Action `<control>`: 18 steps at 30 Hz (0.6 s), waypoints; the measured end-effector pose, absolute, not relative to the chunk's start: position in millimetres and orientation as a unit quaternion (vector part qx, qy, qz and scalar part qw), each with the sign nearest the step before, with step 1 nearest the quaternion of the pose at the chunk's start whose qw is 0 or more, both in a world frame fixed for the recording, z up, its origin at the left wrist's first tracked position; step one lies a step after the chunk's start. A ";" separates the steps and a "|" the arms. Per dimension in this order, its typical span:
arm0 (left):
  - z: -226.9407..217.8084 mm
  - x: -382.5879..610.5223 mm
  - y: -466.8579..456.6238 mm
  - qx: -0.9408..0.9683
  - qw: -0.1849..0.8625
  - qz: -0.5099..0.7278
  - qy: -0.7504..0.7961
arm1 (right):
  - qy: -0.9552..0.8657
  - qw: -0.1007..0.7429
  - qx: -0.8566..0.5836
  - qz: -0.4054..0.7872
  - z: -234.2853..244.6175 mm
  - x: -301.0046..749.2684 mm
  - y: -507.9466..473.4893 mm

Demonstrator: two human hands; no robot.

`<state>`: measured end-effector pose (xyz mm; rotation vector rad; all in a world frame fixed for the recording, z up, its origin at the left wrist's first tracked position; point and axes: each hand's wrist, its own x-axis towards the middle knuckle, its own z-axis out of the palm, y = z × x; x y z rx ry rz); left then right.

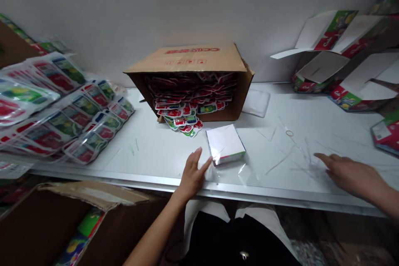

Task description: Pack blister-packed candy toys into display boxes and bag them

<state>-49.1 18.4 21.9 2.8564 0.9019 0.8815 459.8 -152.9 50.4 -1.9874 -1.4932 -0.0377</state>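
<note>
A small carton [226, 141] with a white top and a coloured side rests near the front edge of the white table. Beside its left side is my left hand [193, 172], thumb and fingers apart, the thumb close to the carton's lower left corner. I cannot tell whether clear film under that hand belongs to the carton. My right hand [349, 174] is off to the right, low over the table, with its fingers stretched out and slightly blurred. Loose clear plastic strips [299, 153] and a small ring [289, 133] lie near it.
A cardboard box [187, 60] on its side holds many red and green packets [182, 110]. Bagged packets [81, 124] are piled at left. Open printed cartons [324, 64] stand at right. A clear plastic case [257, 102] lies behind. Another cardboard box [131, 220] stands below the table's edge.
</note>
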 end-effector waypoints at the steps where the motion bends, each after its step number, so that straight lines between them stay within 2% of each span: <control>1: 23.5 -45.3 24.1 0.936 -0.013 0.258 0.240 | -0.632 0.209 -0.746 -0.004 49.7 441.3 -141.8; 2: 26.6 -41.1 29.1 0.952 -0.026 0.231 0.198 | -0.680 0.137 -0.720 -0.007 50.2 421.8 -130.8; 3: 31.1 -36.9 33.3 0.966 -0.030 0.202 0.160 | -0.720 0.111 -0.685 -0.022 51.5 402.0 -120.1; 5: 42.9 -28.7 39.7 0.983 -0.023 0.148 0.101 | -0.795 0.127 -0.591 -0.043 54.7 365.8 -100.6; 9: 62.6 -17.5 46.2 0.996 0.020 0.078 0.045 | -0.887 0.156 -0.434 0.004 54.0 319.9 -69.2; 18: 45.8 -33.8 47.9 0.990 0.063 0.120 0.046 | -0.923 0.200 -0.310 0.111 46.8 299.1 -38.4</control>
